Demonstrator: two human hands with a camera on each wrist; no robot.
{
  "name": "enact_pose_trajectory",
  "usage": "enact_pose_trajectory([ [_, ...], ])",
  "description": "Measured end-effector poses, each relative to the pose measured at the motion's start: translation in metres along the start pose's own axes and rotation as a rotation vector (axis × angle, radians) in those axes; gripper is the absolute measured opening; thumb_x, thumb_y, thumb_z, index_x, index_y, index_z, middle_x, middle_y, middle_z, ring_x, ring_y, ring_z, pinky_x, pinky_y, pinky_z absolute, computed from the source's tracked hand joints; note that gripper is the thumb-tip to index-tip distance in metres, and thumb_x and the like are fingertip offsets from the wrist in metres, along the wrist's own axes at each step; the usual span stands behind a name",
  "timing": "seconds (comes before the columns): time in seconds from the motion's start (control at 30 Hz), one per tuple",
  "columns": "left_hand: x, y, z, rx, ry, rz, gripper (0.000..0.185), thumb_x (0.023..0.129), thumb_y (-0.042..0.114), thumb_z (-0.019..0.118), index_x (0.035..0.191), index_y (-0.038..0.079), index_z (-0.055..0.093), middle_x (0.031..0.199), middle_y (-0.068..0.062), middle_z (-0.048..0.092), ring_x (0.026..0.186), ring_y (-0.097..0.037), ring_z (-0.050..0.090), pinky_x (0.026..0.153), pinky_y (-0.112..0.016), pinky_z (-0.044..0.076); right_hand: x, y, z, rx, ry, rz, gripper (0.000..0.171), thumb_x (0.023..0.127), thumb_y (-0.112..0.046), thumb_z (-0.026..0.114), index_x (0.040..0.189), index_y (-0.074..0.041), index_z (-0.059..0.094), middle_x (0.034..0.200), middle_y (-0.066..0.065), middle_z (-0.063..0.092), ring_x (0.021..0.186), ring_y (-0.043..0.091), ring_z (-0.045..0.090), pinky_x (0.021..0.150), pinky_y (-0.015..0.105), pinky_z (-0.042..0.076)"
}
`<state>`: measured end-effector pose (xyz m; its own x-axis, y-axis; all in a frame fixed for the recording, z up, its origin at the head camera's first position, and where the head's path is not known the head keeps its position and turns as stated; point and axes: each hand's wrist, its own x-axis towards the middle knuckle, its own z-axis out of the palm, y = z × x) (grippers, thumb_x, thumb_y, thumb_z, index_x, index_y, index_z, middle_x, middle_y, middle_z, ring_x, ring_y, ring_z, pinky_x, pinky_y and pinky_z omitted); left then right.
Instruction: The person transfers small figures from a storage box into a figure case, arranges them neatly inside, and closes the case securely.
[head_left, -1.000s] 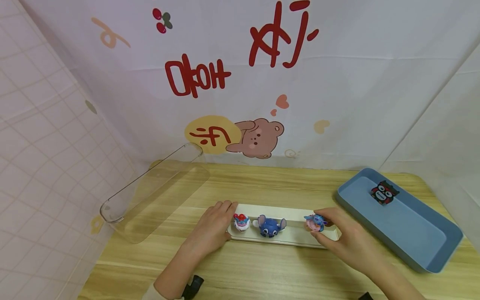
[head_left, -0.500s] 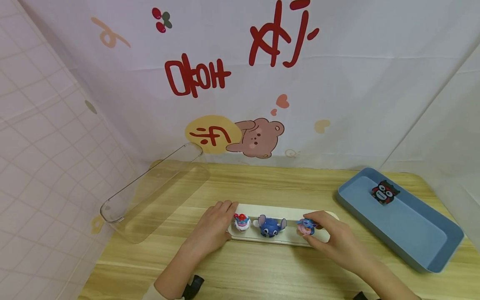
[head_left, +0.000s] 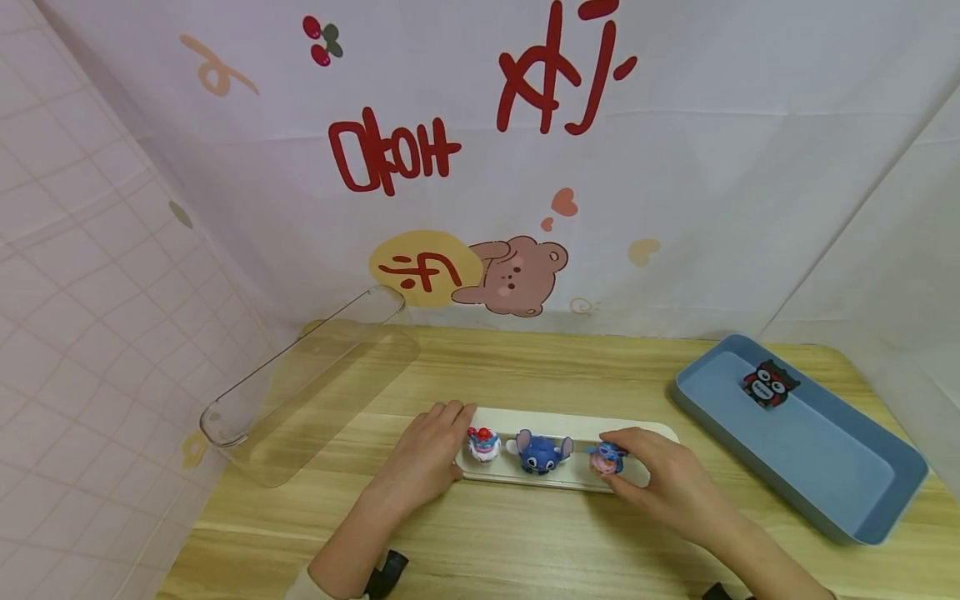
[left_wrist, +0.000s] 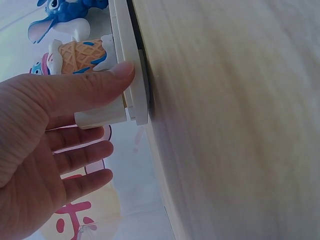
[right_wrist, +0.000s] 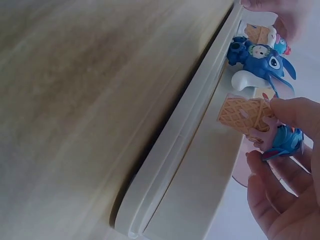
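A long white display base [head_left: 555, 420] lies on the table, and my left hand [head_left: 429, 450] grips its left end, the thumb [left_wrist: 112, 82] on the front edge. Beside that hand stands an ice-cream-cone figurine [head_left: 483, 447] with a red and blue top. A blue big-eared figurine [head_left: 538, 454] stands near the base's middle. My right hand [head_left: 663, 475] pinches another ice-cream-cone figurine [head_left: 604, 458] over the base, right of the blue one. In the right wrist view, its waffle cone [right_wrist: 245, 115] points at the base; whether it touches, I cannot tell.
A clear, long plastic cover [head_left: 307, 383] stands at the left. At the right lies a blue tray [head_left: 817, 450] with an owl-patterned piece [head_left: 770, 384] in it. A printed white cloth [head_left: 675, 183] hangs behind the table.
My right hand has moved left along the base with the pinched ice-cream-cone figurine, closer to the blue big-eared one. The left hand has stayed on the base's left end.
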<state>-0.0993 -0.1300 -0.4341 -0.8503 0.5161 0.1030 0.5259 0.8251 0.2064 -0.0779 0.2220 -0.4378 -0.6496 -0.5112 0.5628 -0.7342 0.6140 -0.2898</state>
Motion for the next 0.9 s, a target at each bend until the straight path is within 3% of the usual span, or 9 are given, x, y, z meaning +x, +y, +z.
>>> enact_pose_trajectory([
  [0.1, -0.0001, 0.0001, 0.0001, -0.001, -0.004, -0.001, 0.089, 0.072, 0.009, 0.097, 0.148, -0.002, 0.052, 0.136, -0.013, 0.06, 0.123, -0.031, 0.057, 0.103, -0.049, 0.051, -0.0009, 0.0001, 0.0018, -0.03, 0.007, -0.002, 0.049, 0.102, -0.051, 0.062, 0.12, -0.008, 0.074, 0.111, -0.003, 0.076, 0.097, 0.016, 0.072, 0.086, 0.023, 0.054],
  [0.2, -0.0003, 0.0001, 0.0001, 0.002, -0.006, -0.002, 0.089, 0.072, 0.009, 0.097, 0.149, -0.001, 0.052, 0.137, -0.013, 0.06, 0.124, -0.03, 0.057, 0.104, -0.048, 0.051, -0.0012, 0.0, 0.003, -0.041, -0.004, 0.006, 0.044, 0.098, -0.045, 0.073, 0.121, -0.008, 0.074, 0.11, -0.004, 0.075, 0.097, 0.014, 0.071, 0.083, 0.026, 0.054],
  [0.37, -0.0008, 0.0, -0.0001, 0.005, -0.001, -0.001, 0.089, 0.072, 0.008, 0.097, 0.149, -0.001, 0.052, 0.138, -0.013, 0.06, 0.123, -0.03, 0.057, 0.102, -0.048, 0.052, -0.0007, -0.0003, 0.0049, -0.053, -0.027, 0.021, 0.049, 0.077, -0.019, 0.093, 0.121, -0.008, 0.074, 0.111, -0.004, 0.075, 0.098, 0.013, 0.07, 0.079, 0.031, 0.056],
  [0.43, -0.001, 0.0001, -0.0006, 0.004, -0.001, -0.002, 0.09, 0.072, 0.009, 0.097, 0.149, -0.001, 0.052, 0.137, -0.013, 0.06, 0.123, -0.03, 0.057, 0.102, -0.048, 0.052, -0.0004, -0.0001, 0.0059, -0.052, -0.032, 0.024, 0.052, 0.073, -0.015, 0.094, 0.12, -0.008, 0.074, 0.11, -0.005, 0.075, 0.098, 0.013, 0.069, 0.079, 0.031, 0.056],
  [0.63, -0.001, 0.0002, -0.0009, 0.005, -0.003, -0.001, 0.089, 0.072, 0.009, 0.097, 0.149, -0.001, 0.052, 0.137, -0.012, 0.06, 0.122, -0.029, 0.057, 0.102, -0.047, 0.052, 0.0007, 0.0009, 0.0077, -0.037, -0.029, 0.013, 0.05, 0.075, -0.015, 0.094, 0.12, -0.008, 0.074, 0.111, -0.005, 0.074, 0.098, 0.013, 0.069, 0.08, 0.029, 0.055],
  [0.9, -0.0007, 0.0002, -0.0006, 0.008, -0.007, -0.001, 0.09, 0.073, 0.01, 0.097, 0.149, -0.001, 0.051, 0.138, -0.013, 0.059, 0.122, -0.03, 0.057, 0.102, -0.047, 0.052, 0.0048, -0.0008, 0.0086, -0.037, -0.018, 0.009, 0.058, 0.065, -0.008, 0.095, 0.119, -0.005, 0.074, 0.109, -0.003, 0.075, 0.097, 0.015, 0.069, 0.082, 0.029, 0.054],
])
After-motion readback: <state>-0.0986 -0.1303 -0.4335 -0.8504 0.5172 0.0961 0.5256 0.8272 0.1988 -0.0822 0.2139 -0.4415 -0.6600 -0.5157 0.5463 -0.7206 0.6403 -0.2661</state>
